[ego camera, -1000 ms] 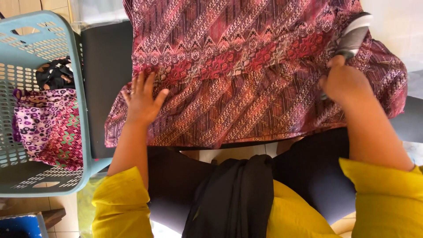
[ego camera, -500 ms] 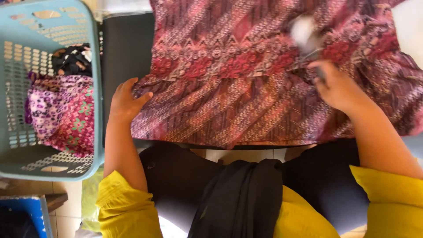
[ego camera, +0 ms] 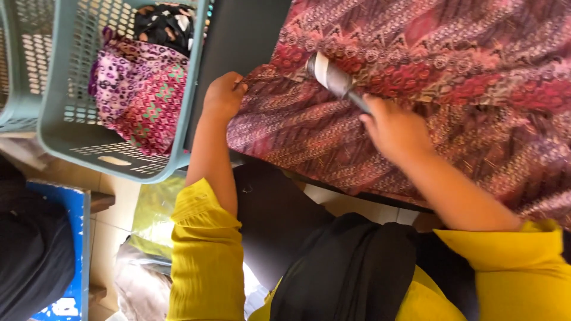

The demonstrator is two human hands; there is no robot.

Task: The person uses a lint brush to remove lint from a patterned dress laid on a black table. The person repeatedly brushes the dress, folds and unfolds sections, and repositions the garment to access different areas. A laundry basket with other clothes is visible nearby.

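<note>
A red and maroon patterned cloth [ego camera: 452, 71] lies spread over a dark padded board [ego camera: 250, 35]. My left hand [ego camera: 223, 95] pinches the cloth's left edge, fingers curled into the fabric. My right hand [ego camera: 395, 128] grips the handle of a grey and white iron [ego camera: 330, 74], which rests on the cloth just right of my left hand. Both arms wear yellow sleeves, and a black scarf hangs down my front.
A teal plastic laundry basket [ego camera: 190, 107] stands left of the board, holding a pink patterned garment [ego camera: 140, 89] and a black patterned one [ego camera: 166, 24]. A blue object [ego camera: 68, 238] and a plastic bag [ego camera: 151, 214] lie on the tiled floor below.
My right hand has slid the iron leftwards across the cloth. My left hand went from flat on the cloth to gripping its left edge. The view has shifted and tilted.
</note>
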